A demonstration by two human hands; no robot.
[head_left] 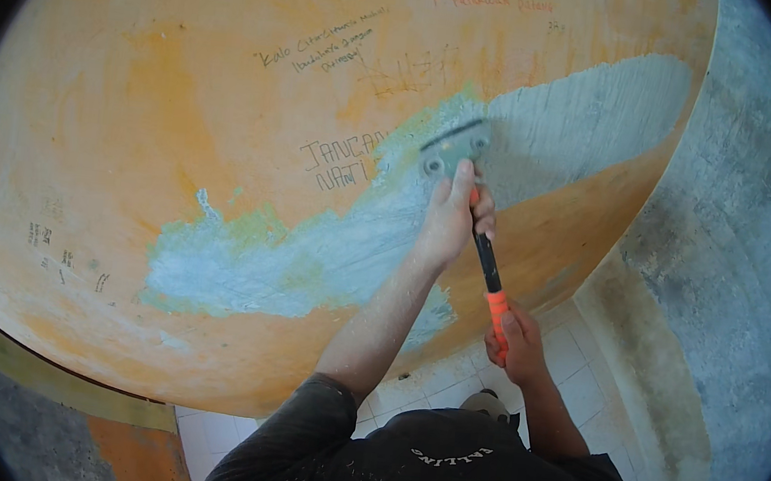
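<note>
Head view, only one here. Scraper [456, 152] is in both hands, blade end up against or just off the orange wall [183, 107]; contact I can't confirm, blade's blurred. It sits in the wall's upper half, right of centre, well in from the right edge.

Left hand [452, 212] is wrapped round the neck, thumb laid up toward the blade. Right hand [516, 342] is curled tight round the orange butt of the handle [486, 262], near the wall's lower edge.

Key relation: long axis slants from right hand at lower right to blade at upper left. Left hand is much nearer the blade. Blade edge is tilted, its right end higher, sitting where the pale blue patch [261, 265] meets the grey patch [596, 112]. Blue runs toward the wall's lower left, grey toward its upper right.

Around: handwriting [326, 42] above and left of the blade, grey concrete [748, 185] past the wall's right edge, white tiles [585, 355] below. No loose object visible between blade and either patch; left forearm covers part of the blue.
</note>
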